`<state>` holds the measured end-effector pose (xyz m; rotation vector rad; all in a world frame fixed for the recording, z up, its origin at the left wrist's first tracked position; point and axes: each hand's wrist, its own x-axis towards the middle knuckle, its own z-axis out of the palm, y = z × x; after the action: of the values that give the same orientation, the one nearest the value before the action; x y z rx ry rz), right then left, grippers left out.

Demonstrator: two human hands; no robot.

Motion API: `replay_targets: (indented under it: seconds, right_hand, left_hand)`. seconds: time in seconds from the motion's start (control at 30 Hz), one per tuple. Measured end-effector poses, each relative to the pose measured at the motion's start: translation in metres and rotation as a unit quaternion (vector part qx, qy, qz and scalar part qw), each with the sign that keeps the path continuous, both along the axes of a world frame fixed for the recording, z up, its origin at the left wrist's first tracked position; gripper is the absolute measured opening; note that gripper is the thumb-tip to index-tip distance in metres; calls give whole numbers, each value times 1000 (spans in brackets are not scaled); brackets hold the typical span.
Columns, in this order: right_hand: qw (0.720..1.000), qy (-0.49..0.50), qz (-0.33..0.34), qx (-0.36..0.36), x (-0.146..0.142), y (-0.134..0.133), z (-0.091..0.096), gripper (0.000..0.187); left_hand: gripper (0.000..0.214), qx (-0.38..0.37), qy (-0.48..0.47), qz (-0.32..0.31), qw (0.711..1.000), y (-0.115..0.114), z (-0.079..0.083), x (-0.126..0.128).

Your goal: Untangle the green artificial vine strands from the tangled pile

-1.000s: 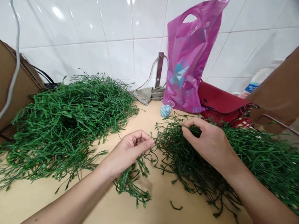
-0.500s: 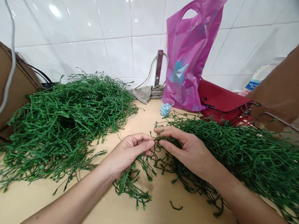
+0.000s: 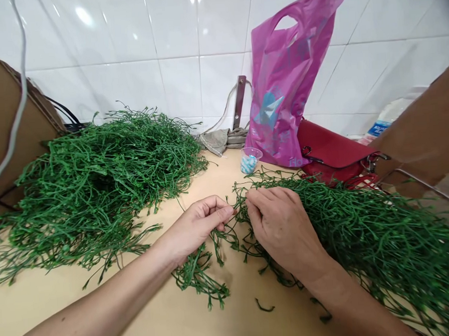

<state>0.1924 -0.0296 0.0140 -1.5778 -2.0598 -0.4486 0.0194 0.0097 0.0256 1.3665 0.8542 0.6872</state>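
1. The left hand [image 3: 201, 224] pinches thin green stems [image 3: 217, 247] between thumb and fingers, above the table [image 3: 153, 312].
2. The right hand [image 3: 282, 227], fingers bent, is over the right pile's [image 3: 386, 234] left edge; its grasp I cannot tell.
3. Open room lies between this and the left pile [image 3: 111, 164].

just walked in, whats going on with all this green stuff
A person is working with thin green stems by hand at a table. The left hand pinches a stem; the right hand is close beside it, its grip unclear. A small bunch shows below the left hand, between a left heap and a right heap.
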Motion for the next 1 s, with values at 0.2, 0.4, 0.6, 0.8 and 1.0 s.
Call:
replay_targets:
  seconds: [0.2,0.4,0.6,0.8,1.0]
  right_hand:
    - [982,-97,-149,71,48,10,-6,23]
    - [991,30,-107,70,54,11,-2,23]
    - [967,225,120,10,21,4,5,20]
    - [921,337,136,-142,14,3,-7,18]
    - [930,345,107,-69,11,4,-8,21]
  left_hand:
    - [29,-40,-44,12,998,-2,7,-6]
    - [32,-65,-66,49,995,6,3,-5]
    - [30,-55,-47,51,996,7,-1,-4]
    - [32,-38,-52,12,998,7,-2,-3]
    - [30,-21,-42,27,999,10,-4,-5]
